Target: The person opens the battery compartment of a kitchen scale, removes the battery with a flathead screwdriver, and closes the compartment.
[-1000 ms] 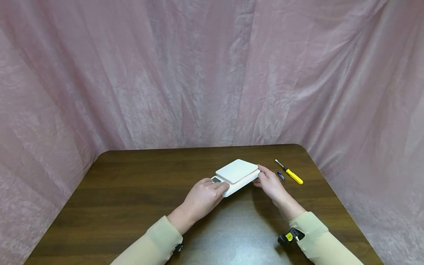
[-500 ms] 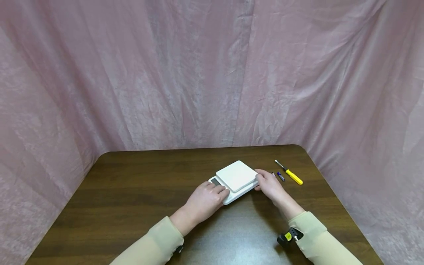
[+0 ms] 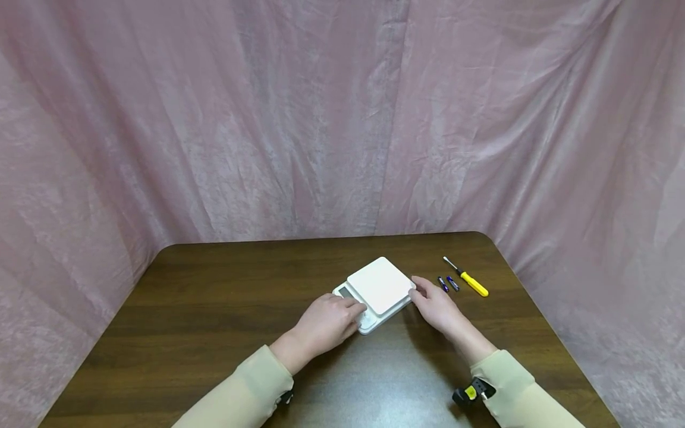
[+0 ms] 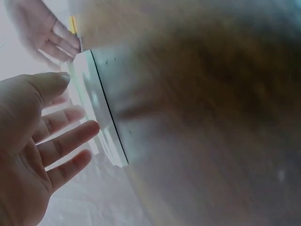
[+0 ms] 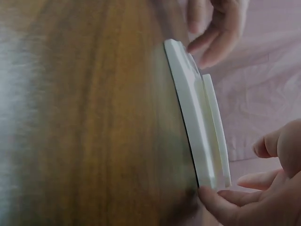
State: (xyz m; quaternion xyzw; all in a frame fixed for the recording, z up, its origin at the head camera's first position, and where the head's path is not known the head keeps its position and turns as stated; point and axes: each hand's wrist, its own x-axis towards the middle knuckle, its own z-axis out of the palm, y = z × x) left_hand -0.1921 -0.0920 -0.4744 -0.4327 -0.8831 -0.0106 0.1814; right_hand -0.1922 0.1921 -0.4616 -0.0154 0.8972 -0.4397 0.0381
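Observation:
A white kitchen scale (image 3: 381, 285) lies flat on the brown wooden table, its square platform on top and its small grey display (image 3: 345, 292) at the near left end. My left hand (image 3: 327, 324) is over that end, covering part of the control panel. In the left wrist view its fingers (image 4: 70, 141) are spread and loosely bent beside the scale's edge. At the opposite end is my right hand (image 3: 436, 306), fingertips right at the scale's edge. The right wrist view shows its thumb (image 5: 268, 143) standing apart from the platform, with nothing pinched.
Two small blue and silver cylinders, like batteries (image 3: 453, 283), lie just right of my right hand. Beyond them is a yellow-handled screwdriver (image 3: 474, 285). A pink curtain (image 3: 299, 119) hangs behind the table (image 3: 225, 297).
The scale, held tilted in both hands earlier, has come down flat on the table. Both hands have loosened from it, and the second cylinder beside the right hand has come into view.

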